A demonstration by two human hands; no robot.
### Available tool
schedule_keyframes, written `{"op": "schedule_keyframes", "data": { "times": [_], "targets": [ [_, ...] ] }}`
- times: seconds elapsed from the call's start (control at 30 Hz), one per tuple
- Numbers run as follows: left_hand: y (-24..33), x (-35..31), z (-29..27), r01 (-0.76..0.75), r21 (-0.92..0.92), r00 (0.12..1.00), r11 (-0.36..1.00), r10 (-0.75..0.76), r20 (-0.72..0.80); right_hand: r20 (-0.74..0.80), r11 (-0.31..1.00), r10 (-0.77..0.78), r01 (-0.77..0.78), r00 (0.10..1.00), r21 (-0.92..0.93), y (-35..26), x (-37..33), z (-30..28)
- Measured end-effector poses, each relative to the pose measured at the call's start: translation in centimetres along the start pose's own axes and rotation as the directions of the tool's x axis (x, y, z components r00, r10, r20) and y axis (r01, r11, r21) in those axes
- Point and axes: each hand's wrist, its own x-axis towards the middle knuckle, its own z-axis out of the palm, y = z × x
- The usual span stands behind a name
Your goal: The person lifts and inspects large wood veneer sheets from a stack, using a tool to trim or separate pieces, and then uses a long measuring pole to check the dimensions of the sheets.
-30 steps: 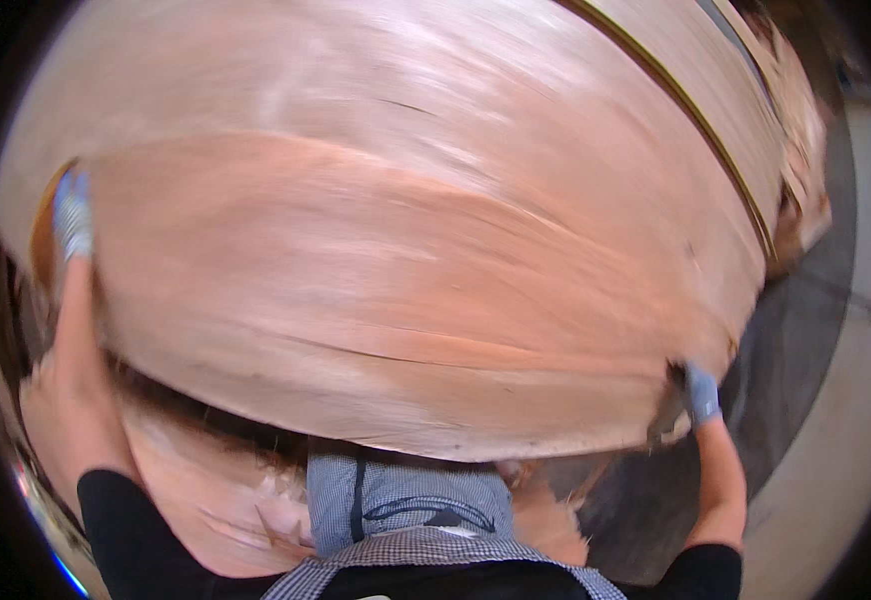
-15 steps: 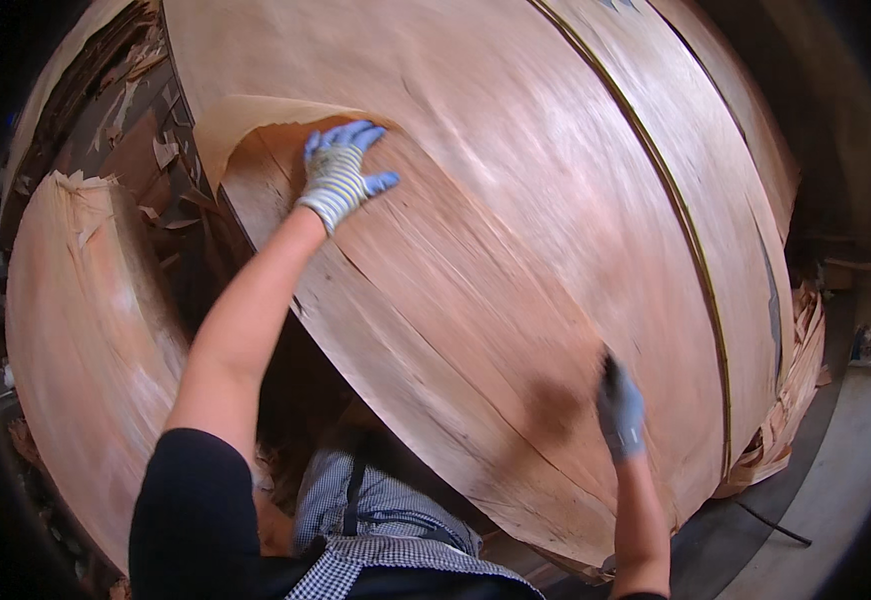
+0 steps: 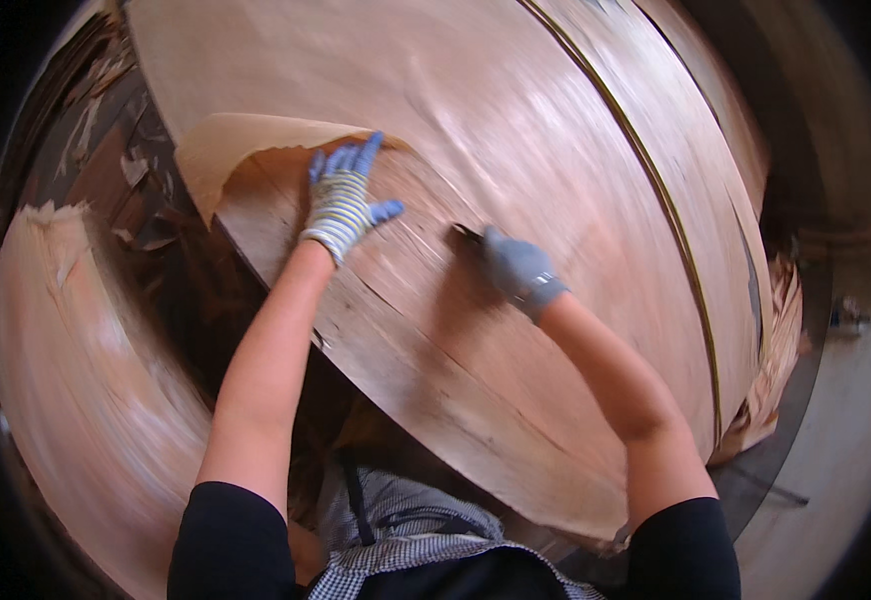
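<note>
Thin wood veneer sheets [image 3: 546, 150] lie in a wide stack before me. Near its left end, a paler veneer flap [image 3: 218, 150] curls up over the reddish layer beneath. My left hand [image 3: 343, 205], in a striped glove with blue fingers, is spread on the exposed veneer [image 3: 396, 290] beside this flap, fingertips at the curled edge. My right hand [image 3: 522, 272], in a grey glove, is closed on a small dark tool [image 3: 467, 234] that looks like a knife. Its tip points left, close to the edge of the top sheet; blur hides whether it touches.
Another curved veneer stack [image 3: 76, 330] stands at the left, with torn veneer scraps [image 3: 141, 190] behind it. A dark narrow band [image 3: 646, 160] crosses the main stack on the right. Ragged veneer pieces [image 3: 771, 360] hang at its right end, beside the grey floor [image 3: 846, 430].
My right hand has swept up and left along the veneer with the dark tool, nearer my left hand. The left hand stays on the veneer; the view has shifted slightly.
</note>
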Motion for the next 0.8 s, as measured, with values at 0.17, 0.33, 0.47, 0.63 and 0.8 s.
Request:
{"op": "schedule_keyframes", "data": {
  "times": [0.17, 0.33, 0.47, 0.63, 0.8],
  "targets": [
    [0.5, 1.2, -1.8, -0.077, 0.02, 0.993, 0.997, 0.074, 0.089, 0.078, 0.907, 0.415, -0.407, 0.906, -0.105, 11.5, -24.9, 2.5],
    [17.7, -4.1, -2.8, -0.076, 0.319, 0.996, 0.945, 0.06, 0.06, -0.026, 0.897, 0.435, -0.436, 0.9, -0.069, 16.9, -37.0, 6.8],
    [40.0, -18.8, 3.9, -0.452, -0.277, 0.883, 0.848, 0.47, -0.001, -0.019, 0.88, 0.475, -0.475, 0.88, -0.003, 17.8, -36.5, 7.6],
    [44.8, -24.7, 9.0, -0.486, -0.069, 0.86, 0.871, 0.49, 0.139, 0.026, 0.901, 0.428, -0.428, 0.904, 0.067, 23.4, -46.3, 7.7],
    [44.0, -24.7, 9.6, -0.507, 0.041, 0.852, 0.861, 0.494, 0.173, 0.08, 0.677, 0.727, -0.731, 0.682, 0.085, 28.2, -68.3, 11.8]
  ]
}}
